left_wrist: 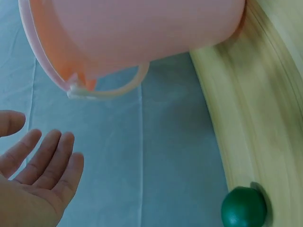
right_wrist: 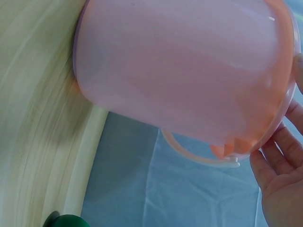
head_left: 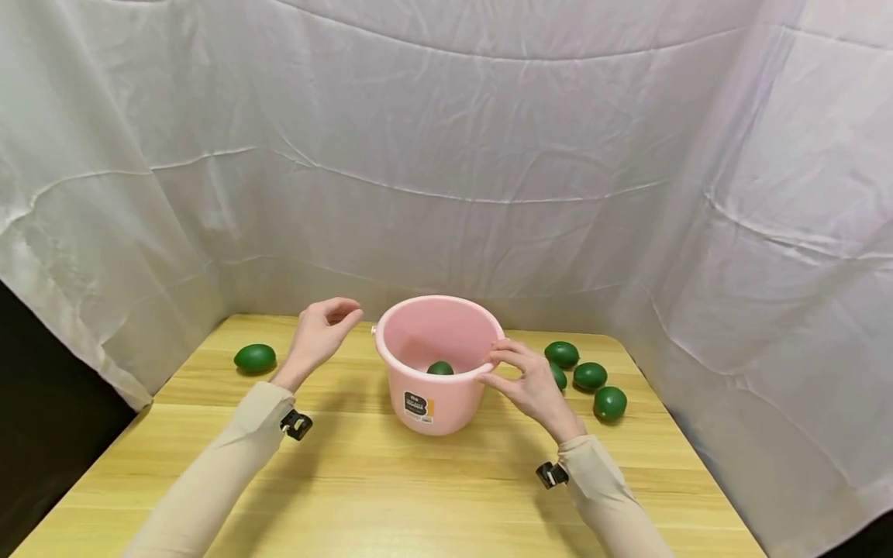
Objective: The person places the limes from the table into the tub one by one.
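A pink bucket (head_left: 437, 399) stands upright on the table with its mouth facing up. One dark green oval fruit (head_left: 440, 368) lies inside it, partly hidden by the front rim. My right hand (head_left: 533, 387) holds the bucket's right rim, thumb toward the front and fingers farther back along the edge. To the left of the bucket, my left hand (head_left: 322, 333) is raised in the air, apart from the rim, fingers loosely bent and nothing in them. The bucket's pale handle (left_wrist: 118, 90) hangs down on the far side in the left wrist view.
Another green fruit (head_left: 255, 358) lies on the table left of my left hand. Several more, such as this green fruit (head_left: 610, 404), sit right of my right hand. The wooden table (head_left: 391, 504) meets white curtains (head_left: 446, 232) at the back and sides.
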